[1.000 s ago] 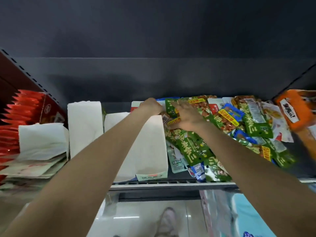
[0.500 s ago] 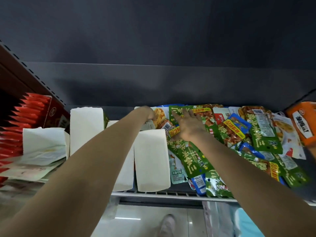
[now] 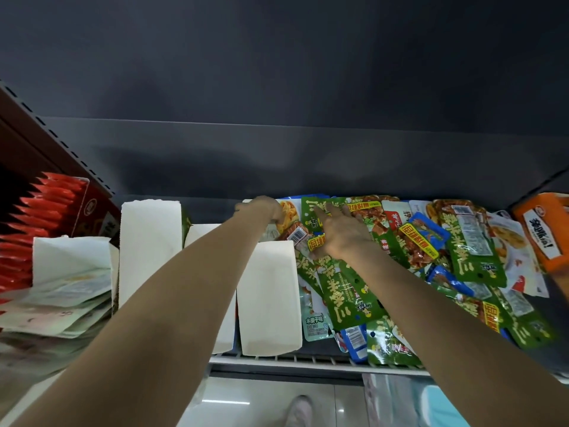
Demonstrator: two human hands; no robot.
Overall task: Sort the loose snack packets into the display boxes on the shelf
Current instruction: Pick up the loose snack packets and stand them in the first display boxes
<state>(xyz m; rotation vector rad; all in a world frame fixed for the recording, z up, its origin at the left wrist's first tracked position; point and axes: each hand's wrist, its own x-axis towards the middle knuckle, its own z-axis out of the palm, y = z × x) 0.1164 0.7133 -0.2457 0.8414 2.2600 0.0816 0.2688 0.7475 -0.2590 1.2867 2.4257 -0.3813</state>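
1. Right hand (image 3: 341,232): arm extended forward over the shelf (image 3: 308,359), palm down, fingers straight and spread, resting flat on the heap of loose snack packets (image 3: 431,260) at its back left corner.
2. Left hand (image 3: 261,208): arm extended parallel, wrist bent down behind the white display boxes (image 3: 268,297). The fingers are hidden behind the hand and box edge; their state cannot be told.
3. Loose snack packets: glossy foil pouches, mostly green with yellow labels, some blue, white and brown, piled overlapping on the right half of the shelf, just beside the boxes.
4. White display boxes: plain matte cardboard, rectangular, standing side by side left of the heap. Their contents are hidden from this angle.
5. Red packets (image 3: 37,217): serrated edges, stacked upright in a red carton at far left, cut off by the frame.
6. Orange box (image 3: 545,229): at far right, partly cut off.
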